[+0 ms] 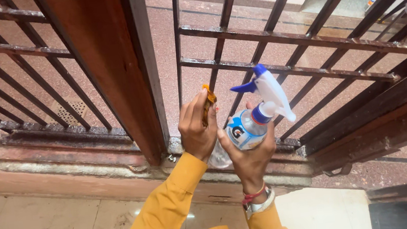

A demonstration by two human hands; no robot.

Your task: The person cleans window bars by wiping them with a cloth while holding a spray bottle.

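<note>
While the left hand (pixel 196 127) is pinching a small orange piece (pixel 208 104) between thumb and fingers beside the dark metal grille (pixel 306 40), that piece is risking a slip through the bars. To its right, the right hand (pixel 250 157), fingers wrapped around the clear spray bottle (pixel 249 127), is aiming the blue-and-white nozzle (pixel 268 91) close enough that mist could be wetting the left hand.

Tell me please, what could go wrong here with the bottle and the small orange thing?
1. The right hand grips the clear spray bottle only low on its body, so it might slip.
2. The left hand pinches a small orange object by the iron grille; if dropped, it could fall through the bars.
</note>
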